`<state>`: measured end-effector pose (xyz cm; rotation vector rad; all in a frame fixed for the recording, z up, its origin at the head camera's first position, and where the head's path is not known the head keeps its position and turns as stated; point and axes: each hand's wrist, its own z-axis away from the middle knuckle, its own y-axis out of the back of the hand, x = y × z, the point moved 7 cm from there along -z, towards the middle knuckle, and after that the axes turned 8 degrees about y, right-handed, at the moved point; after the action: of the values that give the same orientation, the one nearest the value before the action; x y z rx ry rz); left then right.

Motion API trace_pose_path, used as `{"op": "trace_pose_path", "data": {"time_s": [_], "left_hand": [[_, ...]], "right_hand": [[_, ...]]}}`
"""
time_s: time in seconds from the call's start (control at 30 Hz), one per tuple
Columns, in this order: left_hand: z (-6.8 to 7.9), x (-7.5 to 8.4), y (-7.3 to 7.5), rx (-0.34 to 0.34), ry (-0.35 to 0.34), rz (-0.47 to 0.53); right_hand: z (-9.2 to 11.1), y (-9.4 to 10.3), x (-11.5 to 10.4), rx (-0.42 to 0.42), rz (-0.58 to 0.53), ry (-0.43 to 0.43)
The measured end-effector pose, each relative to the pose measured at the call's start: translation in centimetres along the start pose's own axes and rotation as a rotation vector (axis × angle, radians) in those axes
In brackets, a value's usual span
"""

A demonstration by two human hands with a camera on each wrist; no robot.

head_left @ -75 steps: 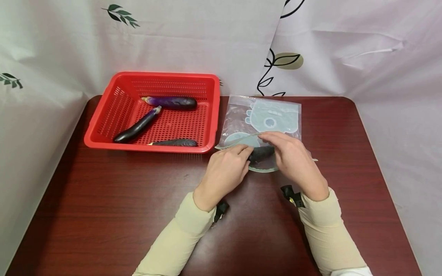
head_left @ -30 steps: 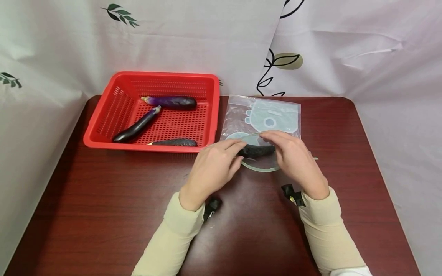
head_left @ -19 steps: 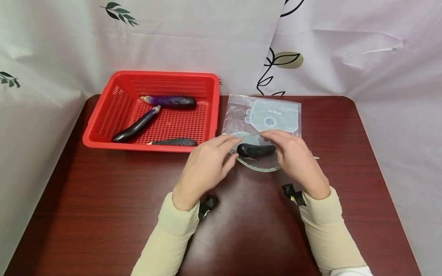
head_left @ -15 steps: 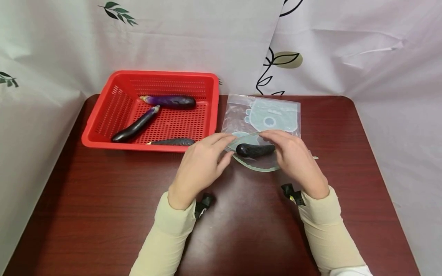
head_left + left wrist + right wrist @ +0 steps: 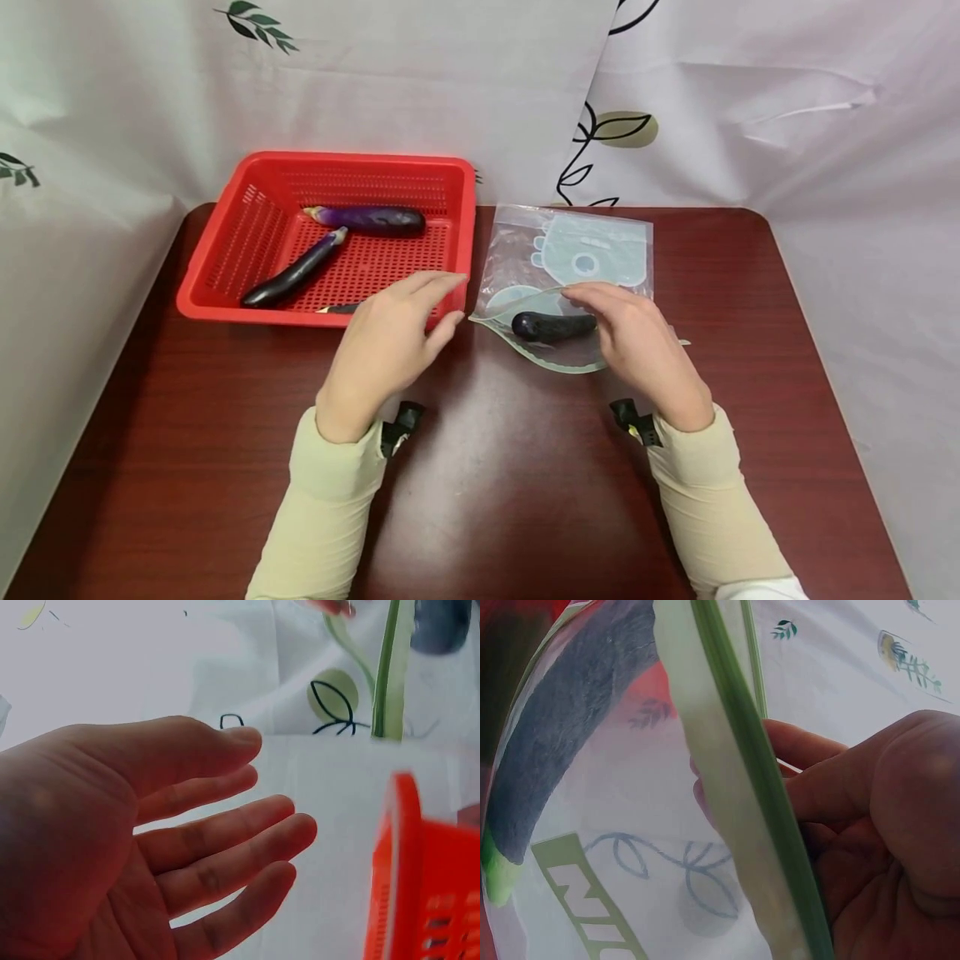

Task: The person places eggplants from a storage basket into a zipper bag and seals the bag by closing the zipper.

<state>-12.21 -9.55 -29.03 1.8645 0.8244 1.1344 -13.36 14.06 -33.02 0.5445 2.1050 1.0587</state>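
Observation:
My right hand [image 5: 643, 348] grips the right side of a clear zip bag [image 5: 528, 357] with a pale green edge. Its mouth gapes towards me. Inside lies a dark eggplant [image 5: 551, 327]; in the right wrist view the eggplant [image 5: 570, 720] shows through the plastic, its green stem end low. Some right-hand fingers are hidden behind the bag's green zip strip [image 5: 761, 772]. Holding nothing, my left hand [image 5: 382, 342] hovers over the front right of the red basket [image 5: 247, 315], left of the bag. The left wrist view shows the left hand's [image 5: 165, 847] fingers apart.
Two eggplants, one purple [image 5: 367, 220] and one blackish [image 5: 292, 271], lie in the basket. A third eggplant [image 5: 341, 308] there is mostly behind my left hand. A flat printed plastic bag [image 5: 592, 254] lies behind the held bag on the brown table [image 5: 750, 333].
My left hand has let go of the bag's left side and moved left, uncovering the eggplant and the bag's left corner. The right hand has hardly moved.

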Motion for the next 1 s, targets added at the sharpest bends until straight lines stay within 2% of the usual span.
{"op": "trace_pose_path", "data": {"time_s": [0.33, 0.7, 1.0], "left_hand": [[-1.1, -2.2, 2.1, -0.076, 0.048, -0.080], [-3.3, -5.4, 5.0, -0.206, 0.163, -0.174], [-5.3, -7.2, 6.6, -0.269, 0.172, -0.218]], "right_hand": [[0.1, 0.0, 0.2, -0.017, 0.002, -0.014], [0.0, -0.1, 0.1, -0.011, -0.002, -0.015], [0.0, -0.1, 0.1, -0.004, 0.001, -0.003]]}}
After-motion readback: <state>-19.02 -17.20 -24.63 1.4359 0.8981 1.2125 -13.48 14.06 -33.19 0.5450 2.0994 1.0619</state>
